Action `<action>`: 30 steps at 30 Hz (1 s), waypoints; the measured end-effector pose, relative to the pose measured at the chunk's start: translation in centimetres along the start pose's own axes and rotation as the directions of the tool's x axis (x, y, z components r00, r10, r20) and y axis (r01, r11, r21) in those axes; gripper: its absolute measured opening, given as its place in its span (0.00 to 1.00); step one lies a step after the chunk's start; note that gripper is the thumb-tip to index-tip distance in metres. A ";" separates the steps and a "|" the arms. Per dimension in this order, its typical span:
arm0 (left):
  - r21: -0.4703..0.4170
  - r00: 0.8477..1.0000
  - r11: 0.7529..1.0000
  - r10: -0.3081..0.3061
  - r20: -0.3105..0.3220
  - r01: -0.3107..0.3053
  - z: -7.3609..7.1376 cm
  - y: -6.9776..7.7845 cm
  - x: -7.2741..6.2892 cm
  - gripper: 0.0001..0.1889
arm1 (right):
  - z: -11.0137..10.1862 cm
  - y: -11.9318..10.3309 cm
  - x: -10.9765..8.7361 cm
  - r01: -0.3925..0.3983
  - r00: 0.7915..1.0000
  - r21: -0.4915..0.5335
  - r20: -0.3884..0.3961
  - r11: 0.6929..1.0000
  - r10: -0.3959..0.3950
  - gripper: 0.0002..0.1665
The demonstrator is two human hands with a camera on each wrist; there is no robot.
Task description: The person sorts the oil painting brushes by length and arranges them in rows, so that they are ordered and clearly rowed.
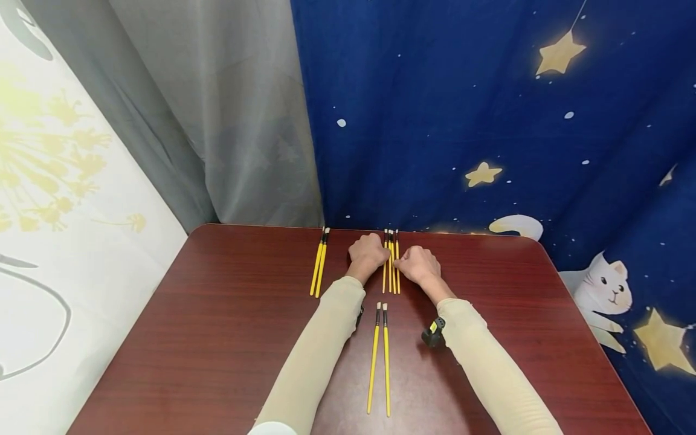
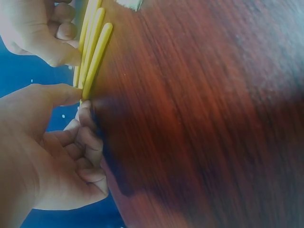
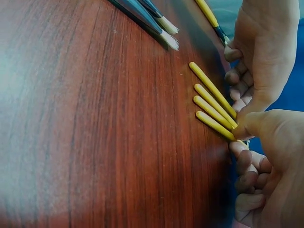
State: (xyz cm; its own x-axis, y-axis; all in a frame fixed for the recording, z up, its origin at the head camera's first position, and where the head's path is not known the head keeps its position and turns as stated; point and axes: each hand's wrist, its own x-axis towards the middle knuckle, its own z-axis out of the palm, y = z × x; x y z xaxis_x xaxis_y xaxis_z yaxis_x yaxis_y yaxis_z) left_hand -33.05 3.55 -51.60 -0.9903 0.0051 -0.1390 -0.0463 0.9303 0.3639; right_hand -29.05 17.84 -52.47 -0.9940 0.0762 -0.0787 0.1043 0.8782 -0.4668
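Several paintbrushes (image 1: 389,278) with yellow handles lie side by side at the far table edge, bristles away from me. My left hand (image 1: 367,252) is at their left side; in the left wrist view its thumb and forefinger pinch the leftmost handle (image 2: 99,57). From the right, my right hand (image 1: 418,264) pinches the rightmost handle (image 3: 213,125) between thumb and forefinger, as the right wrist view shows. The other fingers of both hands are curled in. Dark ferrules and pale bristles show beyond the fingers in the head view.
Two more paintbrushes (image 1: 386,368) lie nearer me, between my forearms. Another pair of paintbrushes (image 1: 319,263) is left of my left hand, tips at the back edge. The reddish-brown table (image 1: 228,338) meets a blue curtain (image 1: 413,121) and a grey curtain (image 1: 255,121) behind.
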 end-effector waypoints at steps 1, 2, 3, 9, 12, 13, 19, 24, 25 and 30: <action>0.004 1.000 1.000 0.003 -0.001 -0.003 0.0 0.0 -0.1 0.14 | 0.0 0.0 0.0 0.000 1.000 -0.001 0.000 1.000 0.000 0.23; 0.011 1.000 1.000 0.006 -0.004 -0.006 0.0 0.0 -0.1 0.14 | 0.0 0.0 0.0 -0.001 1.000 -0.002 -0.001 1.000 0.001 0.23; 0.015 1.000 1.000 0.010 -0.005 -0.010 0.0 0.1 -0.1 0.14 | 0.0 0.1 0.0 -0.002 1.000 -0.003 -0.003 1.000 0.002 0.23; 0.019 1.000 1.000 0.020 0.005 -0.020 0.2 0.0 0.2 0.15 | -0.1 0.1 0.0 -0.003 1.000 -0.001 -0.001 1.000 0.003 0.24; 0.009 1.000 1.000 0.017 0.017 -0.017 0.2 -0.1 0.3 0.16 | 0.0 0.1 0.0 -0.003 1.000 -0.005 0.013 1.000 0.003 0.26; 0.007 1.000 1.000 0.017 0.018 -0.017 0.2 -0.2 0.3 0.17 | 0.0 0.1 0.0 -0.001 1.000 -0.007 0.018 1.000 0.001 0.26; -0.014 0.999 1.000 0.013 -0.031 -0.013 -0.3 -0.6 0.4 0.21 | 0.0 0.0 0.1 0.032 0.999 -0.006 0.014 0.999 -0.032 0.27; -0.057 0.989 0.998 0.029 -0.145 -0.038 -1.1 -1.3 0.8 0.21 | -0.5 0.2 -0.1 0.054 0.998 0.013 -0.037 0.998 -0.054 0.25; -0.073 0.983 0.996 0.028 -0.181 -0.042 -1.3 -1.7 0.9 0.21 | -0.7 0.3 -0.2 0.057 0.997 0.015 -0.047 0.998 -0.056 0.24; -0.172 0.939 0.983 -0.006 -0.344 -0.057 -2.9 -4.5 1.8 0.19 | -1.6 1.1 -0.1 0.053 0.995 0.014 -0.082 0.998 -0.052 0.24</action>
State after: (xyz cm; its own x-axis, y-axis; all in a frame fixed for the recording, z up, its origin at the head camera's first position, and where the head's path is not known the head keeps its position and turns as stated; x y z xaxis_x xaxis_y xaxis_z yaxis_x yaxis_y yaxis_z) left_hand -35.03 -1.67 -50.86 -0.9746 -0.1268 0.1846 -0.0115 0.8515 0.5243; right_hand -28.93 19.55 -51.56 -0.9974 0.0691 0.0185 0.0516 0.8745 -0.4823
